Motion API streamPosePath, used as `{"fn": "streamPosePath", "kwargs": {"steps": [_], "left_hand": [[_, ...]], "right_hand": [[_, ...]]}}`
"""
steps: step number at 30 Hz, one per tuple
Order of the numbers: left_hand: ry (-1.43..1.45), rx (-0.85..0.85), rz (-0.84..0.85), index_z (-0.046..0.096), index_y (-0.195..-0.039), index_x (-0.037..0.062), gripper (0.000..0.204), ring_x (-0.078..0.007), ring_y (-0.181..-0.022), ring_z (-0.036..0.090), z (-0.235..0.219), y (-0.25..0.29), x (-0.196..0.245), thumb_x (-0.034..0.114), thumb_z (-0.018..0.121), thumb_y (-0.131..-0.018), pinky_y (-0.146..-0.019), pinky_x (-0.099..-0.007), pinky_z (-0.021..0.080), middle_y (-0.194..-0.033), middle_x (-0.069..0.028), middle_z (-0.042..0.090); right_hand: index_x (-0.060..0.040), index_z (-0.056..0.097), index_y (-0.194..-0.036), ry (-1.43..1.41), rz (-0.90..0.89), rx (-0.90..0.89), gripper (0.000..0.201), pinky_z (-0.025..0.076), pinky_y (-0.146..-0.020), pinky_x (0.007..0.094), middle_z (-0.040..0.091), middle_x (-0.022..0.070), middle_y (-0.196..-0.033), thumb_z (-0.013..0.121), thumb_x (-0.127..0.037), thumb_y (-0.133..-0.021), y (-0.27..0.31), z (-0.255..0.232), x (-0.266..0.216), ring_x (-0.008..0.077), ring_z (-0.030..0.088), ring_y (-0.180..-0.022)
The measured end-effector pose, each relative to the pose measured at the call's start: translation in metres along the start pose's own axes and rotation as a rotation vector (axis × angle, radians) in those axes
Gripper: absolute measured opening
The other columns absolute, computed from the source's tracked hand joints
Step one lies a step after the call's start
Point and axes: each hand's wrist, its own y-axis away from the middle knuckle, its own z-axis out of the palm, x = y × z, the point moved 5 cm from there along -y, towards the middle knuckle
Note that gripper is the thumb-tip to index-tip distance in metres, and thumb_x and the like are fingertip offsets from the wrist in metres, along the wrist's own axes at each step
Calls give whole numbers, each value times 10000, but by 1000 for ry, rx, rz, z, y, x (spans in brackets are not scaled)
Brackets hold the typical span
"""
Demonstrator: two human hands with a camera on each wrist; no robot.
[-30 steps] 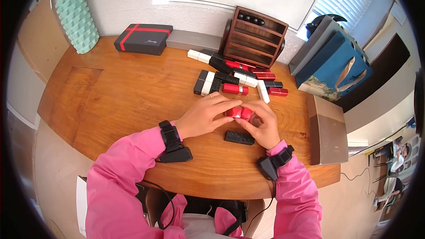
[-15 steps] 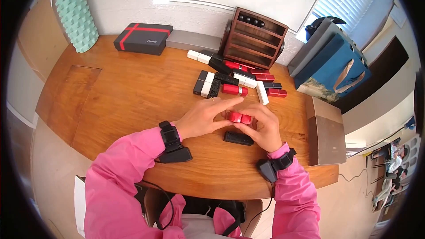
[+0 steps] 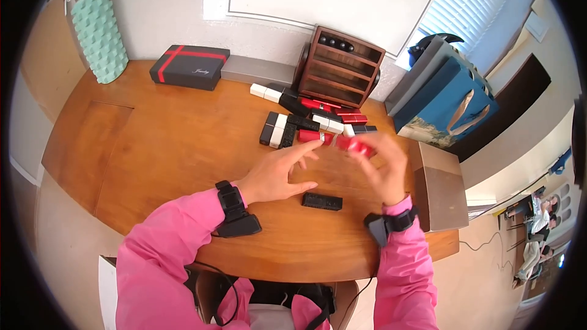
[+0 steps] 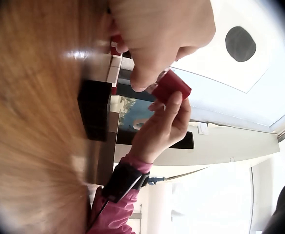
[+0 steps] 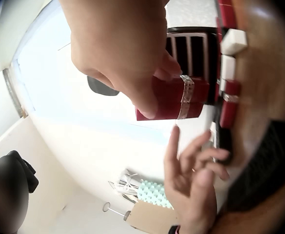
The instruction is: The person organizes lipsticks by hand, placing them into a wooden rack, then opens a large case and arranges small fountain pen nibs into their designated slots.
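Between thumb and fingers, my right hand (image 3: 386, 170) pinches a red case (image 3: 354, 145), raised above the table. In the right wrist view the red case (image 5: 171, 100) has a clear or silvery band. My left hand (image 3: 274, 174) is apart from it at the left, fingers spread and holding nothing; in the right wrist view its fingertips are just below the case. A black textured case (image 3: 322, 201) lies on the table between and below the hands. Behind them lie several red, white and black cases, among them a red one (image 3: 310, 136).
A wooden shelf rack (image 3: 342, 67) with small black balls in its top row stands behind the cases. Further left are a black box with red ribbon (image 3: 189, 66) and a long grey box (image 3: 258, 71). A blue bag (image 3: 449, 101) and a brown box (image 3: 441, 189) stand right.
My left hand has come away from the red case, and its fingers have spread. My right hand has moved up and to the right with the case. The head view has shifted slightly.
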Motion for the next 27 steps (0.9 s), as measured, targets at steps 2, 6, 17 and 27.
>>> {"fn": "streamPosePath", "kwargs": {"steps": [2,6,17,27], "left_hand": [[22,12,5,359,-1558,117,857,-181,-944,645,-1,0,1,154,814,-832,-701,-275,532,-1267,-69,668],[51,23,8,378,-1548,120,819,-178,-952,643,-2,1,-1,153,796,-844,-707,-272,543,-1270,-71,663],[4,-18,26,383,-1539,123,759,-182,-953,629,2,-1,-6,202,758,-883,-691,-298,564,-1264,-68,640],[-22,-5,61,398,-1527,127,738,-201,-962,641,6,0,-9,200,749,-882,-737,-321,565,-1249,-68,651]], "right_hand": [[-38,717,-1043,90,-44,154,257,523,-701,312,691,112,-934,812,-50,-805,-28,-20,3,246,651,-789],[-25,698,-1042,250,-194,312,259,514,-695,302,684,108,-941,807,-39,-808,-86,-41,11,232,640,-763],[-40,687,-1107,387,-161,210,257,535,-752,346,692,104,-1010,758,-71,-862,-132,-14,73,263,672,-817],[-39,684,-1128,459,-165,214,252,545,-717,355,683,112,-1025,735,-96,-888,-136,-13,70,265,673,-831]]}}
